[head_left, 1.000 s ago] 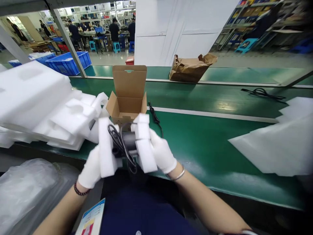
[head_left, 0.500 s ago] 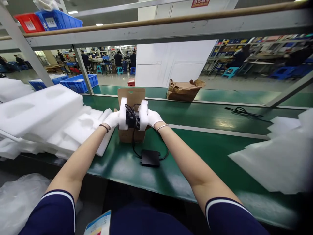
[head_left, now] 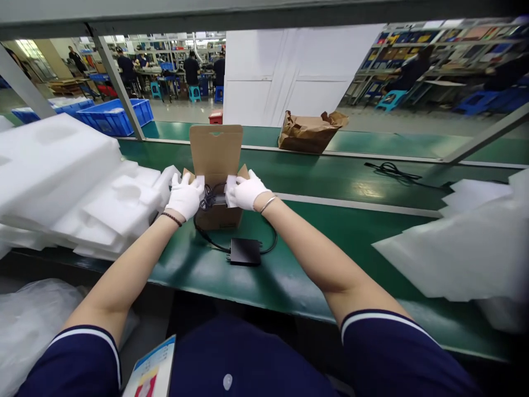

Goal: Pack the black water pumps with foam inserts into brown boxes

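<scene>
I observed both gloved hands at the open cardboard box [head_left: 218, 212], which stood on the green table [head_left: 330, 231] with its tall back flap upright. The left hand [head_left: 184, 197] gripped a white foam block [head_left: 199, 184] at the box's left rim, fingers curled over it. The right hand [head_left: 247, 191] gripped a matching foam piece [head_left: 230, 193] at the right rim, fingers likewise closed on it. Between the two foam pieces sat a dark device with a bundled black cord [head_left: 210, 196]; it appeared to be partly down inside the box opening, though the hands hid how deep it sat.

From the box a black cable [head_left: 270, 242] ran down to the table and looped to a flat black power adapter [head_left: 245, 251], which lay just in front of the box, apart from both hands.

A stack of white foam trays [head_left: 61, 182] lay to the left of the box, its nearest piece close to the left hand. White foam sheets [head_left: 454, 248] lay well apart on the right. A crumpled brown paper bag [head_left: 309, 131] sat on the far side of the table, and a second black cord [head_left: 390, 170] lay farther right. Blue bins [head_left: 113, 113] stood beyond the table on the left.
</scene>
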`<state>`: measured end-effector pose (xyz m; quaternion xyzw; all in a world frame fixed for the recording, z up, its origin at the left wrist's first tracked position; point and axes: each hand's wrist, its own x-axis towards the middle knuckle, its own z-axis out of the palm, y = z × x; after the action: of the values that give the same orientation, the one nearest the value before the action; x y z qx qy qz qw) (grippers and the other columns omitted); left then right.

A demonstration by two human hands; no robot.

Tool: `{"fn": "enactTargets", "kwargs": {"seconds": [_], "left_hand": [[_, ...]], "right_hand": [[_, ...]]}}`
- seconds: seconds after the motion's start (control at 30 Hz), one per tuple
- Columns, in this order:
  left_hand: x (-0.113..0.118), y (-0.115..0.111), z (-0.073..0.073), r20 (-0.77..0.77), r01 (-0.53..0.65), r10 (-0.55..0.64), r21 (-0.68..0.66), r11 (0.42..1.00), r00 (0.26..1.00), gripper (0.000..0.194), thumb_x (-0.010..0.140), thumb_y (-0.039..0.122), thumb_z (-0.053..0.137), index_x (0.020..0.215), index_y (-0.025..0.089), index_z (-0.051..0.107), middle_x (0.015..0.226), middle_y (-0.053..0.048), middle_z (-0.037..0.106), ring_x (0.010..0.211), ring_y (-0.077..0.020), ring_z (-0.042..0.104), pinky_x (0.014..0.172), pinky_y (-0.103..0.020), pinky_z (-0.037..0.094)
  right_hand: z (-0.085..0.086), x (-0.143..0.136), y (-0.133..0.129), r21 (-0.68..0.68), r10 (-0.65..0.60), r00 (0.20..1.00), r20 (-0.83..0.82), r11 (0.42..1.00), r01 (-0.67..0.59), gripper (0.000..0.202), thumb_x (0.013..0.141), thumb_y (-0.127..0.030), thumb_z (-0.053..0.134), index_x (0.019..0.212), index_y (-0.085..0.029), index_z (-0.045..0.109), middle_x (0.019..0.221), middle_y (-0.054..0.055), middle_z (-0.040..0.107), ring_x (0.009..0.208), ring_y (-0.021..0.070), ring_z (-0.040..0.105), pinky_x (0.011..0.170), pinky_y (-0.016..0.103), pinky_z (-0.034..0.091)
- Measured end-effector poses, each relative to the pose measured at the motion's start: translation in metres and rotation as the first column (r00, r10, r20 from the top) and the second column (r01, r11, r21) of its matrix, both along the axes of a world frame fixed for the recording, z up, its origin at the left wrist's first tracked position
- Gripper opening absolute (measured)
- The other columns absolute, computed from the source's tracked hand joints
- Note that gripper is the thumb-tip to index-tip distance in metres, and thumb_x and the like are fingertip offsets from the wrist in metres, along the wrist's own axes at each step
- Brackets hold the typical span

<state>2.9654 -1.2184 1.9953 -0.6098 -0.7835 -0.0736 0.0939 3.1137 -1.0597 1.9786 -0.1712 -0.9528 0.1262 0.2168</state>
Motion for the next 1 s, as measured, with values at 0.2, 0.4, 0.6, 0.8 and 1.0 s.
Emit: {"fn": "enactTargets", "kwargs": {"seconds": [0.2, 0.4, 0.6, 0.8, 1.0], "left_hand": [[0.065, -0.11, -0.067, 0.967, -0.414, -0.096, 0.191, 0.89, 0.238, 0.034, 0.09, 0.042, 0.061, 0.115, 0.019, 0.067, 0.12, -0.012, 0.069, 0.118, -0.0284, 0.062, 0.109, -0.046, 0.045], [0.151, -0.115, -0.135, 0.539, -0.012, 0.159, -0.3, 0.954, -0.827, 0.03, 0.082, 0.039, 0.075, 0.1, 0.018, 0.062, 0.111, -0.009, 0.067, 0.109, -0.0224, 0.066, 0.103, -0.04, 0.049], [0.179, -0.082, -0.135, 0.555, -0.148, 0.096, -0.379, 0.914, -0.827, 0.037, 0.084, 0.044, 0.072, 0.107, 0.02, 0.058, 0.116, -0.011, 0.064, 0.108, -0.0236, 0.065, 0.088, -0.038, 0.057], [0.179, -0.086, -0.137, 0.772, -0.374, -0.089, -0.201, 0.905, -0.629, 0.043, 0.073, 0.027, 0.076, 0.112, 0.019, 0.059, 0.107, -0.009, 0.07, 0.099, -0.0255, 0.068, 0.088, -0.039, 0.056], [0.163, -0.114, -0.128, 0.988, -0.229, -0.076, 0.105, 0.968, 0.134, 0.05, 0.076, 0.018, 0.071, 0.125, 0.029, 0.066, 0.125, -0.002, 0.069, 0.12, -0.0251, 0.061, 0.111, -0.037, 0.042]], "right_hand": [[-0.053, 0.122, -0.004, 0.059, -0.072, 0.988, 0.134, 0.996, 0.064, 0.028, 0.078, -0.016, 0.054, 0.102, -0.018, 0.068, 0.124, 0.015, 0.063, 0.125, 0.0322, 0.05, 0.109, 0.054, 0.034], [-0.103, 0.178, -0.07, 0.102, 0.038, 0.86, 0.509, 0.989, -0.104, 0.019, 0.081, -0.014, 0.05, 0.081, -0.022, 0.067, 0.092, 0.017, 0.067, 0.099, 0.0339, 0.062, 0.097, 0.053, 0.039], [-0.099, 0.177, -0.144, -0.084, 0.064, 0.849, 0.524, 0.996, -0.023, 0.021, 0.095, -0.028, 0.043, 0.09, -0.021, 0.062, 0.08, 0.008, 0.068, 0.069, 0.0229, 0.065, 0.059, 0.035, 0.042], [-0.08, 0.173, -0.175, 0.047, 0.143, 0.875, 0.463, 0.981, -0.186, 0.02, 0.093, -0.019, 0.047, 0.084, -0.017, 0.064, 0.071, 0.005, 0.065, 0.058, 0.0175, 0.06, 0.051, 0.029, 0.036], [-0.068, 0.159, -0.152, 0.235, -0.046, 0.99, 0.132, 0.972, 0.014, 0.051, 0.087, -0.012, 0.047, 0.137, -0.014, 0.054, 0.118, 0.017, 0.066, 0.09, 0.0217, 0.067, 0.065, 0.03, 0.052]]}}
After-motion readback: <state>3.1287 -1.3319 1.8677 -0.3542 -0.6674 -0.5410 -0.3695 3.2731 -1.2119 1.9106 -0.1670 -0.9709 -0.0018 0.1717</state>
